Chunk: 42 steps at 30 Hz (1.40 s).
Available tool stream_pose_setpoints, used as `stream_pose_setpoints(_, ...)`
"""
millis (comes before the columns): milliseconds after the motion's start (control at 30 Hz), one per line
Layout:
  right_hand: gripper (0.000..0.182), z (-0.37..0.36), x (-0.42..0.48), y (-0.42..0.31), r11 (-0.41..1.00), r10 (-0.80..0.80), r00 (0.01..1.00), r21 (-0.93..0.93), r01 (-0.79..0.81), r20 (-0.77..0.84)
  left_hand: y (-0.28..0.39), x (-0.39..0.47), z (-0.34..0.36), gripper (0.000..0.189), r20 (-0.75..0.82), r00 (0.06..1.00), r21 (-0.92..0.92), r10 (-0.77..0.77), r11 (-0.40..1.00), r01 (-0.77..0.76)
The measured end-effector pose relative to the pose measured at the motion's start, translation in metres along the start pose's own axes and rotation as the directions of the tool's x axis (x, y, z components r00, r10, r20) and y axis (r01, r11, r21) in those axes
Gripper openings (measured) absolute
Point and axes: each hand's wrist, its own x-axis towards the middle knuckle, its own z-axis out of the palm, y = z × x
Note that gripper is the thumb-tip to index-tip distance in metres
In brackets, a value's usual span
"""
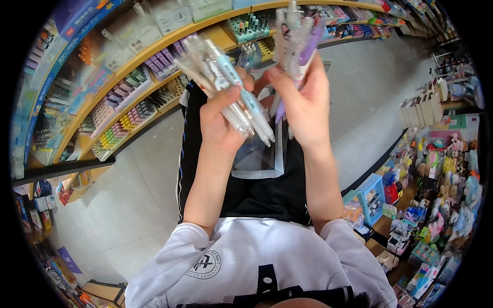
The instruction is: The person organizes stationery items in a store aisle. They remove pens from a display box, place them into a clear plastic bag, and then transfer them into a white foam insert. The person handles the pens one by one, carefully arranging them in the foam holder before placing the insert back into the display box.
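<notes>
A bunch of click pens (235, 92) with clear and pale blue barrels is gripped in my left hand (223, 115), tips pointing down and to the right. My right hand (304, 96) grips a second bunch of pens (294, 42), partly clear and partly purple, held nearly upright and blurred at the top. Both bunches are above my lap, close together but apart. Below them a clear plastic box (262, 173) with a pale rim rests on my black trousers; the hands and pens hide much of it.
Curved wooden shelves (165, 38) with pens and boxed stationery run along the left and front. A green pen holder (248, 29) stands on the front shelf. At the right is a display of plush toys (431, 161), with a blue box (371, 200) at its near edge. Grey floor (146, 173) lies around me.
</notes>
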Motion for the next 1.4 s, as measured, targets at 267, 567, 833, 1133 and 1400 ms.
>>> stream_pose_setpoints(267, 0.039, 0.025, -0.011, 0.008, 0.888, -0.199, 0.978, -0.433, 0.153, -0.061, -0.005, -0.007, 0.009, 0.042, -0.199, 0.948, 0.245, 0.249, 0.949, -0.197)
stream_pose_setpoints(567, 0.052, 0.029, -0.012, -0.004, 0.554, -0.283, 0.959, -0.818, 0.155, -0.010, -0.012, -0.008, -0.002, 0.044, -0.234, 0.960, 0.217, 0.152, 0.971, -0.100)
stream_pose_setpoints(833, 0.038, 0.018, -0.017, -0.016, 0.514, -0.337, 0.941, -0.829, 0.220, 0.040, -0.020, -0.004, 0.001, 0.049, -0.334, 0.936, 0.259, 0.107, 0.966, -0.018)
stream_pose_setpoints(1133, 0.028, -0.038, -0.015, -0.007, 0.687, -0.509, 0.860, -0.624, 0.372, -0.048, -0.019, -0.003, 0.009, 0.048, -0.114, 0.993, -0.144, 0.034, 0.988, -0.051)
stream_pose_setpoints(1400, 0.034, -0.325, -0.064, 0.335, 0.356, 0.617, 0.591, -0.485, -0.799, -0.520, 0.034, 0.000, -0.008, 0.065, 0.043, 0.979, -0.262, 0.199, 0.948, -0.181)
